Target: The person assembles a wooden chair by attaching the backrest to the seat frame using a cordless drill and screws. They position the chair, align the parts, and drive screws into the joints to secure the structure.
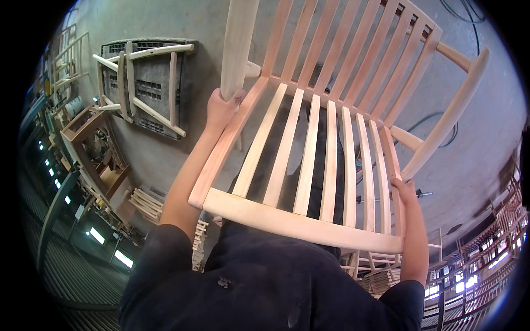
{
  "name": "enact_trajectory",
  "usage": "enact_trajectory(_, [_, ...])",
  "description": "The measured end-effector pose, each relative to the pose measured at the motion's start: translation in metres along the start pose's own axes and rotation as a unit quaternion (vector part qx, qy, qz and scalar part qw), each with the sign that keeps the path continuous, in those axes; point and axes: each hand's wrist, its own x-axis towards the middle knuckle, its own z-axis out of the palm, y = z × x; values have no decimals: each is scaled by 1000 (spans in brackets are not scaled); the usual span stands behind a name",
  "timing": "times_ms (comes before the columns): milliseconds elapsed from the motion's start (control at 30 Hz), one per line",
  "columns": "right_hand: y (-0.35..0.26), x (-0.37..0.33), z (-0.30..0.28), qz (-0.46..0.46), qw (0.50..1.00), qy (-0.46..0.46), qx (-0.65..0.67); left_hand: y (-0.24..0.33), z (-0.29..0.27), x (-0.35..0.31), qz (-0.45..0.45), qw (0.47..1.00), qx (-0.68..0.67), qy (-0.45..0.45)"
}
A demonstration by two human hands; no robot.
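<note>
A bare wooden armchair frame (pixel 265 217) with a slatted seat and a slatted back spans the middle of the view, held up against my body. My left hand (pixel 222 109) is closed round the end of its left armrest (pixel 238 49), thumb on top. On the other side, my right hand (pixel 406 191) grips the frame by the front end of the right armrest (pixel 447 118), beside the seat's side rail. Part of that hand's fingers is hidden behind the wood. Between the slats show my dark clothes and the floor.
At the left, pale wooden frame parts (pixel 160 52) lie on a dark pallet (pixel 149 91). Nearer stands an open wooden box (pixel 91 118), with stacked sticks (pixel 145 204) beside it. Cables (pixel 441 115) lie on the grey floor at the right. Wooden frames (pixel 486 243) crowd the lower right.
</note>
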Motion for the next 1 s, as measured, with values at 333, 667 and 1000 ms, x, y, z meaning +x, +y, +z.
enact_trajectory(333, [10, 14, -23, -69, 988, 18, -140, 1, 18, -3, 21, 999, 46, 4])
enact_trajectory(667, [41, 69, -91, -45, 982, 39, -180, 47, 83, -16, 42, 998, 48, -9])
enact_trajectory(1000, [52, 88, -96, -17, 987, 15, -160, 43, 110, -17, 32, 999, 42, -2])
